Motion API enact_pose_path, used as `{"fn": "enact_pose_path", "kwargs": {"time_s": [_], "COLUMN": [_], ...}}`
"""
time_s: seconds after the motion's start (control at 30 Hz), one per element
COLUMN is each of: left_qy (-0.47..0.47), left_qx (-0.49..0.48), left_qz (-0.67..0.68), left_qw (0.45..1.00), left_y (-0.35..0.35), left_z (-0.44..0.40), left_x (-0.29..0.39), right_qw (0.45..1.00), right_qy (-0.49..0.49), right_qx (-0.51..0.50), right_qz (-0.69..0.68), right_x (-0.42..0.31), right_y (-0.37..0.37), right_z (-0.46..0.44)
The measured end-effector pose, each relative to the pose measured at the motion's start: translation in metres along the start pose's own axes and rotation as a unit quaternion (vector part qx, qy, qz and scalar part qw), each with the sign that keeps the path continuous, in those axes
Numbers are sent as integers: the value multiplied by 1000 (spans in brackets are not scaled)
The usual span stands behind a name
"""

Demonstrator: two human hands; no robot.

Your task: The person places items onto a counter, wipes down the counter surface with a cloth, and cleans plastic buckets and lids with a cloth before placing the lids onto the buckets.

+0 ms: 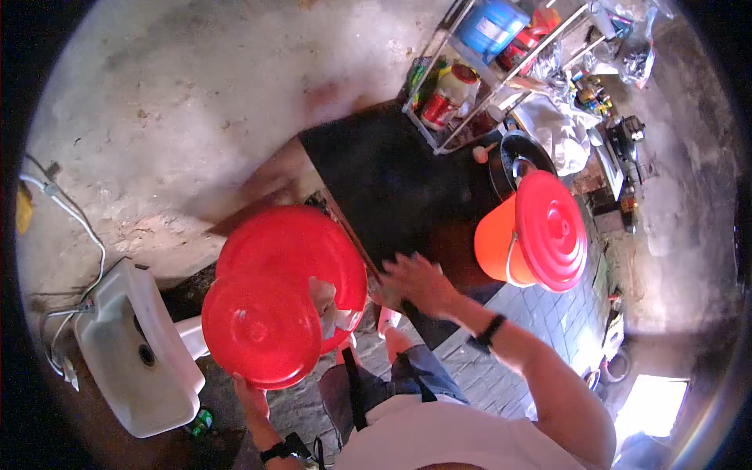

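Note:
My left hand grips the near rim of a round red plastic lid, its fingers partly hidden by the lid. The lid is above a larger round red plastic tub and covers part of it. Whitish, crumpled material shows at the tub's right side, its kind unclear. Over the left edge of the black countertop, my right hand is slightly blurred, fingers stretched out and nothing seen in it. To its right, an orange bucket with a red lid stands on the countertop.
A white washbasin is at the left, with a green bottle below. On the countertop are a dark pan and a metal rack with jars and a blue container. Grey paving covers the floor.

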State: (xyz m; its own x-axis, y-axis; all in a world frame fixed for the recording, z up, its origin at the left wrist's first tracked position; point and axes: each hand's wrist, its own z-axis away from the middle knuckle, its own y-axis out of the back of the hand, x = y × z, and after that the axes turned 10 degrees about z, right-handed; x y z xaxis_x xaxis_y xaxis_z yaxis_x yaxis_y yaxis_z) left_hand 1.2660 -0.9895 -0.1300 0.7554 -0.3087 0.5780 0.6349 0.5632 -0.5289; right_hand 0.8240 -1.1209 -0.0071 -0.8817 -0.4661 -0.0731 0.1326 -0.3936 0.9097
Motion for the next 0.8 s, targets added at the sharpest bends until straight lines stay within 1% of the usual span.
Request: {"fn": "enact_pose_path", "kwargs": {"time_s": [0.07, 0.13, 0.2, 0.27, 0.3, 0.33, 0.37, 0.43, 0.47, 0.5, 0.53, 0.57, 0.6, 0.63, 0.7, 0.73, 0.77, 0.8], "left_qy": [7, -11, -23, -32, -32, -28, -25, -44, -39, -35, -36, -37, -31, -25, -30, -34, -36, -42], "left_qx": [-5, -8, -3, 4, 11, 20, 20, 11, 10, 4, -4, -9, -7, -6, -10, -9, -9, -11], "left_qz": [-11, -18, -42, -66, -99, -134, -134, -113, -108, -70, -33, -28, -25, -23, -19, -14, -17, -36], "left_qw": [1000, 1000, 999, 997, 994, 990, 990, 993, 993, 997, 999, 999, 999, 999, 999, 999, 999, 998], "left_y": [8, 7, 3, 0, -1, 0, 2, 6, 4, -1, -4, -5, -3, -3, -9, -12, -15, -17], "left_z": [0, 1, 4, 4, 3, 5, 4, 1, 2, 3, 2, 0, 1, 1, 2, 2, 4, 7], "left_x": [-3, -1, 0, 1, 3, 5, 3, -2, -5, -4, -2, -3, -4, -3, -1, -1, -2, -2], "right_qw": [980, 971, 942, 934, 934, 927, 919, 944, 970, 993, 981, 998, 998, 998, 995, 995, 987, 969], "right_qy": [-20, -47, -97, -196, -193, -200, -209, -65, -76, -107, -140, -53, 34, 32, 22, -49, -116, -162], "right_qx": [153, 217, 308, 286, 287, 310, 333, 310, 217, 44, -132, -38, 55, 58, 95, 66, 35, 147], "right_qz": [129, 88, 97, 89, 84, 59, 40, 90, 74, 34, 12, 10, 7, 9, -15, 48, 109, 114], "right_x": [33, 69, 106, 140, 140, 137, 136, 92, 70, 34, -2, -14, -16, -10, -3, 9, 30, 64], "right_y": [-15, -17, -14, -7, -6, -8, -7, -32, -48, -15, 20, -6, -35, -44, -49, -53, -40, -45], "right_z": [-52, -102, -133, -163, -167, -167, -163, -112, -84, -61, -37, 6, 45, 51, 52, 34, 7, -15]}}
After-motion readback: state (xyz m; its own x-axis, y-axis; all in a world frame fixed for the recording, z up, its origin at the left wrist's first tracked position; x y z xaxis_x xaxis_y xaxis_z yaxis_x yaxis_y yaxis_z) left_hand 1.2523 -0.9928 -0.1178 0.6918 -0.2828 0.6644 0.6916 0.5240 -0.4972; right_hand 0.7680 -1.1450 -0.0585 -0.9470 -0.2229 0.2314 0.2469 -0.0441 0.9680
